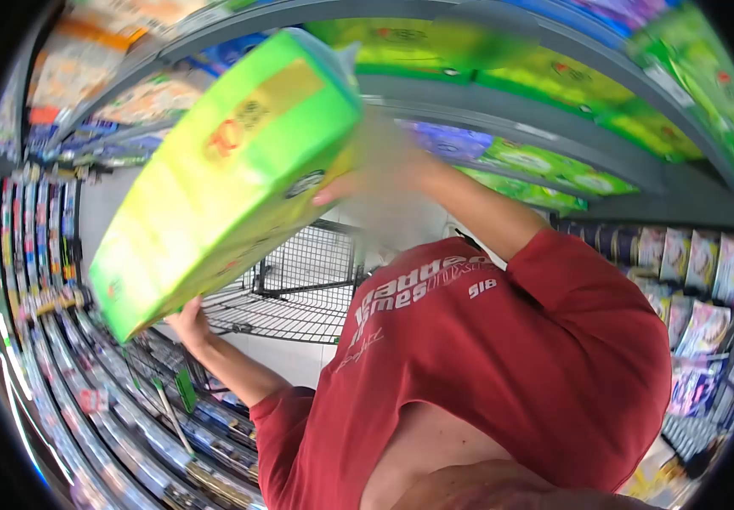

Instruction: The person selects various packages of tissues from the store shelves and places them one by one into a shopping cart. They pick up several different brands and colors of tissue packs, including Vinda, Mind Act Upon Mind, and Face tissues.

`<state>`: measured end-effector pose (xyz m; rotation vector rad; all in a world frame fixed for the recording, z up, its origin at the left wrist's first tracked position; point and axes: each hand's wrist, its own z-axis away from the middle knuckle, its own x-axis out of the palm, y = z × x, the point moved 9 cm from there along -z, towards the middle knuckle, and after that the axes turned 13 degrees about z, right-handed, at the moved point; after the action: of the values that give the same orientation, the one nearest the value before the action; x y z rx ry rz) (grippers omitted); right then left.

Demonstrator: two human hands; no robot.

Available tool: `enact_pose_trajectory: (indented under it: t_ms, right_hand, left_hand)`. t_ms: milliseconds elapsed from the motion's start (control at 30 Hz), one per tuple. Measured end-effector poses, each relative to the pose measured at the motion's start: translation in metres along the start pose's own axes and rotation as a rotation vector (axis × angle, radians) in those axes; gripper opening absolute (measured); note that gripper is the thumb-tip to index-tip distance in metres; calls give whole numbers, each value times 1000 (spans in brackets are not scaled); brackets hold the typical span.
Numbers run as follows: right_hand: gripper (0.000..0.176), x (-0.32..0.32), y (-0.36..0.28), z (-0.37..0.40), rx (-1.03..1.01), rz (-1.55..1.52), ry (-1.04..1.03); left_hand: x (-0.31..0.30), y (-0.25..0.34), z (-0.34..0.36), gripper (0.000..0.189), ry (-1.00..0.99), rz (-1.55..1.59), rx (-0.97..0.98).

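I see a large green pack (231, 170) held tilted in mid-air between both hands; my left hand (188, 325) grips its lower end from beneath; my right hand (367, 183), blurred, clasps its upper side; the pack is clear of the wire cart (299, 289) and near the shelves (503, 110), resting on none yet.

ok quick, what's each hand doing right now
left hand: holding the green pack at its lower end
right hand: holding the same pack's upper end, blurred

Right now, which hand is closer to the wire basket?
Right. The right hand holds the green pack low, beside the wire basket; the left hand holds it higher up.
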<state>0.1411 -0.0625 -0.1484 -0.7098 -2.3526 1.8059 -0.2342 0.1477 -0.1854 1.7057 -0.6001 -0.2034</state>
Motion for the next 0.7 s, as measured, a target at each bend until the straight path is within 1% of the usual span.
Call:
enact_pose_trajectory:
  t_ms: [33,67,100,133,200,233,267,300,333,367,433,500,533,567,600,633,700]
  right_hand:
    - [108,-23,17,19,54,118,34]
    - [106,-47,38,40,126,77,78]
    - [103,-70,55,64,197,34,119]
    - [100,-96,57,87,205,21,195]
    - [91,-143,65,135,237,35,329]
    - [85,-164,71,158,256,63,387]
    - [85,-180,70,177,265,65,401]
    - [78,-200,69,198,316,110,461]
    - [71,-219,68,218,369,153,520]
    - [71,-232,67,233,378,155,528]
    - [60,-266,62,268,403,234,689]
    - [59,-291,62,288,405,285,689]
    - [56,-303,63,297,400,298,743]
    - [52,-316,64,307,398,312,798]
    - [51,-326,68,313,414,314,785]
    - [51,-336,81,320,428,308,788]
    - [46,-366,97,352,513,430,891]
  left_hand:
    - [26,-28,-5,63,-42,-7,-128]
    - [70,-41,-9,62,-61,2,-139]
    - [107,-58,-11,62,-119,-54,-226]
    - [142,-74,-11,63,-173,-110,-311]
    - [218,-94,-10,57,-352,-234,-398]
    - [253,-102,-9,54,-418,-206,-375]
    - [283,-111,-7,53,-491,-132,-387]
    - [308,-118,-7,53,-504,-129,-394]
    - [338,-120,-4,51,-591,-147,-387]
    - [368,-121,0,49,-676,-165,-379]
    - [422,-115,5,43,-832,-274,-243]
    - [461,-128,12,39,-851,-218,-333]
    - [474,-137,10,39,-849,-229,-338]
    - [491,-141,10,40,-923,-329,-212]
    - [504,-144,14,41,-998,-426,-87]
    - [512,-148,15,41,-1005,-428,-100]
    - [538,-144,24,39,-1078,-523,135]
